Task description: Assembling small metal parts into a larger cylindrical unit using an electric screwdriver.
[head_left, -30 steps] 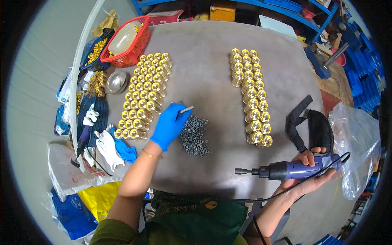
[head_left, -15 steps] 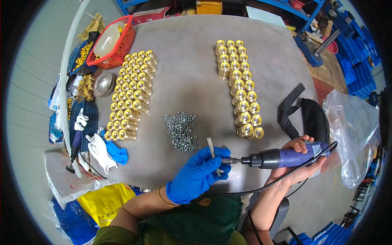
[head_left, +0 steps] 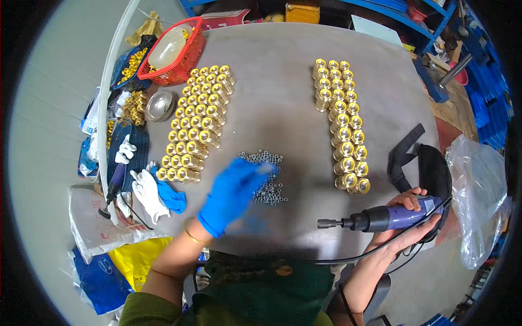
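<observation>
My left hand (head_left: 231, 190), in a blue glove, hovers over a loose pile of small silver nuts (head_left: 266, 196) in the middle of the grey table. Motion smears its fingers; something pale shows at the fingertips, too blurred to name. On the right, my bare right hand (head_left: 410, 202) is wrapped round a purple and black electric screwdriver (head_left: 375, 218). Its socket bit points left over the table's near edge, and a black cable trails from its back end. Rows of brass cylindrical fittings (head_left: 202, 111) stand left of the nuts, and more brass fittings (head_left: 341, 120) stand to the right.
At the far left stand a red basket (head_left: 187, 65) and a metal bowl (head_left: 160, 105). White gloves (head_left: 148, 193) and a second driver (head_left: 115, 182) lie at the left edge. Beyond my right hand are a black pouch (head_left: 434, 168) and a clear plastic bag (head_left: 478, 190).
My left hand has left the driver's bit, where it held a flat metal strip, and moved left and away from me over the nuts. The view has shifted a little.
</observation>
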`<state>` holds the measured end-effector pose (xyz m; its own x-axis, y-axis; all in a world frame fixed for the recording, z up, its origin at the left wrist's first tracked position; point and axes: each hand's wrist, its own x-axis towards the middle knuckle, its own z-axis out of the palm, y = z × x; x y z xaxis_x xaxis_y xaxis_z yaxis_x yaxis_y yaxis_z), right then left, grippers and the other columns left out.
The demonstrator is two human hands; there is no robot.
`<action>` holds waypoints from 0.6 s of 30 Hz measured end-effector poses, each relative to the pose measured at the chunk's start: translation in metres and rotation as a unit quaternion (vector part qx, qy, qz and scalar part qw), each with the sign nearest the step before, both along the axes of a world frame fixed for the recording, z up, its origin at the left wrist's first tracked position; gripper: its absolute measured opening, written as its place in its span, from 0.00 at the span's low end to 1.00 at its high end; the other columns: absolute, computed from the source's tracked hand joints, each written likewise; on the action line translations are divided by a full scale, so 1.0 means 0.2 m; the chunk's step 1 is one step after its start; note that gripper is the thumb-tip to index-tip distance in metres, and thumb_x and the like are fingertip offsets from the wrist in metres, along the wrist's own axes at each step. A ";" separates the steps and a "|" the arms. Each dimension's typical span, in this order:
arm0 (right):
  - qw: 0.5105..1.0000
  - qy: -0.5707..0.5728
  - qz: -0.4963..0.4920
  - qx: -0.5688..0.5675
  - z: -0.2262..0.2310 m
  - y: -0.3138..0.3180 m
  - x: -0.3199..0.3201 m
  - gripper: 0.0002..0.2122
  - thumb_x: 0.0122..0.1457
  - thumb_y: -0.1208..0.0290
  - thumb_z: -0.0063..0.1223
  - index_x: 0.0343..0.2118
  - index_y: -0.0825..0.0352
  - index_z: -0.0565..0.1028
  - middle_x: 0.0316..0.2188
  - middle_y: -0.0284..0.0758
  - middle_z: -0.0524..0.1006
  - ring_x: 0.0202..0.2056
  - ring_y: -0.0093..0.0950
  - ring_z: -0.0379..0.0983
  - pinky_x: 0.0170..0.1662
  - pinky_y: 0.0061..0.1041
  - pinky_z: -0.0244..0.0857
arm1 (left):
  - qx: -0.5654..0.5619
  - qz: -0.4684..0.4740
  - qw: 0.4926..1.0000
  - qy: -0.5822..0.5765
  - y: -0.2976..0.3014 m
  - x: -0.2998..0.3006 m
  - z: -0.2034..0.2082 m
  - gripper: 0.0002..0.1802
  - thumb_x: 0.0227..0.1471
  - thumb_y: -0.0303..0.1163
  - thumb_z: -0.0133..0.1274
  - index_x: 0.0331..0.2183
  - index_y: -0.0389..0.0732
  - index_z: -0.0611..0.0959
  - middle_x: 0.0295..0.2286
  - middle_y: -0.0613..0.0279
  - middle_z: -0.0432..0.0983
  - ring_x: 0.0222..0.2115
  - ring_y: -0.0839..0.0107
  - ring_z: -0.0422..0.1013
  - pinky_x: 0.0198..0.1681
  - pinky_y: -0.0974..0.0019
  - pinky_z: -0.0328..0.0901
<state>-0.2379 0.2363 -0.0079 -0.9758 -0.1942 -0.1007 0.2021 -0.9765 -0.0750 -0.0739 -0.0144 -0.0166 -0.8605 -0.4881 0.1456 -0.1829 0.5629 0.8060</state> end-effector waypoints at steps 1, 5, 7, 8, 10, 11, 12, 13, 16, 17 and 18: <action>1.000 0.010 0.002 0.008 0.00 0.00 0.00 0.23 0.48 0.56 0.53 0.38 0.72 0.64 0.33 0.41 0.67 0.24 0.21 0.62 0.28 0.19 0.61 | -0.091 0.058 0.994 0.015 -0.10 0.02 -0.05 0.09 0.47 0.30 0.51 0.33 0.40 0.80 0.26 0.55 0.73 0.22 0.70 0.68 0.27 0.70 0.63; 1.000 0.019 0.023 0.007 -0.01 -0.01 -0.01 0.23 0.49 0.56 0.53 0.37 0.73 0.64 0.33 0.40 0.67 0.25 0.21 0.63 0.29 0.19 0.61 | -0.064 0.131 0.988 -0.051 -0.32 0.10 -0.15 0.09 0.47 0.32 0.51 0.31 0.37 0.79 0.21 0.56 0.73 0.19 0.71 0.68 0.23 0.70 0.63; 0.999 0.017 0.030 0.002 -0.01 -0.01 -0.02 0.23 0.49 0.56 0.53 0.37 0.73 0.64 0.33 0.40 0.67 0.25 0.21 0.63 0.29 0.19 0.60 | -0.027 0.145 0.986 -0.078 -0.34 0.10 -0.18 0.10 0.47 0.33 0.51 0.31 0.36 0.79 0.20 0.56 0.72 0.19 0.73 0.68 0.22 0.70 0.63; 0.999 0.019 0.029 0.011 -0.01 -0.01 -0.02 0.23 0.49 0.56 0.53 0.37 0.72 0.64 0.32 0.40 0.67 0.25 0.21 0.63 0.29 0.19 0.60 | -0.003 0.151 0.986 -0.076 -0.34 0.10 -0.19 0.10 0.48 0.33 0.51 0.31 0.36 0.79 0.19 0.57 0.72 0.18 0.73 0.68 0.22 0.71 0.62; 0.999 0.025 0.030 0.022 0.00 -0.02 -0.01 0.23 0.48 0.56 0.53 0.37 0.72 0.64 0.32 0.40 0.67 0.24 0.21 0.63 0.29 0.19 0.61 | 0.024 0.158 0.985 -0.071 -0.34 0.09 -0.19 0.10 0.48 0.33 0.50 0.30 0.36 0.79 0.18 0.57 0.72 0.17 0.74 0.67 0.21 0.71 0.62; 0.999 0.025 0.032 0.019 0.00 -0.02 -0.01 0.23 0.48 0.56 0.54 0.38 0.72 0.64 0.32 0.40 0.67 0.24 0.21 0.63 0.28 0.19 0.60 | 0.033 0.153 0.985 -0.072 -0.34 0.09 -0.18 0.11 0.48 0.34 0.50 0.30 0.36 0.79 0.18 0.58 0.72 0.16 0.74 0.67 0.21 0.71 0.62; 0.999 0.023 0.034 0.014 0.01 -0.02 -0.01 0.24 0.48 0.56 0.54 0.38 0.72 0.64 0.31 0.39 0.66 0.24 0.21 0.63 0.28 0.19 0.60 | 0.040 0.147 0.986 -0.074 -0.34 0.08 -0.17 0.11 0.48 0.34 0.50 0.29 0.35 0.79 0.17 0.59 0.72 0.15 0.74 0.67 0.20 0.71 0.62; 0.999 0.023 0.034 0.014 0.01 -0.03 -0.01 0.24 0.48 0.56 0.54 0.38 0.72 0.64 0.31 0.39 0.66 0.24 0.21 0.63 0.28 0.19 0.60 | 0.040 0.147 0.986 -0.075 -0.35 0.07 -0.17 0.11 0.48 0.34 0.50 0.29 0.35 0.79 0.17 0.59 0.72 0.15 0.74 0.67 0.20 0.71 0.62; 0.999 0.014 0.038 0.020 0.00 -0.02 -0.01 0.24 0.48 0.55 0.54 0.38 0.72 0.64 0.32 0.39 0.66 0.24 0.21 0.62 0.29 0.19 0.60 | 0.040 0.128 0.985 -0.111 -0.38 0.05 -0.17 0.11 0.48 0.34 0.50 0.29 0.35 0.79 0.16 0.57 0.72 0.15 0.72 0.67 0.20 0.70 0.62; 0.999 0.015 0.035 0.034 0.00 -0.03 -0.01 0.24 0.48 0.55 0.54 0.38 0.72 0.64 0.32 0.39 0.66 0.25 0.21 0.62 0.29 0.19 0.60 | 0.002 0.094 0.986 -0.134 -0.39 0.03 -0.14 0.11 0.48 0.34 0.50 0.28 0.35 0.79 0.17 0.55 0.72 0.16 0.69 0.68 0.22 0.68 0.63; 0.998 0.017 0.033 0.049 0.00 -0.02 -0.01 0.24 0.48 0.55 0.54 0.38 0.72 0.64 0.32 0.39 0.66 0.25 0.21 0.62 0.29 0.19 0.60 | -0.035 0.060 0.985 -0.158 -0.40 0.03 -0.13 0.11 0.48 0.33 0.50 0.28 0.35 0.79 0.17 0.53 0.72 0.17 0.66 0.69 0.23 0.67 0.64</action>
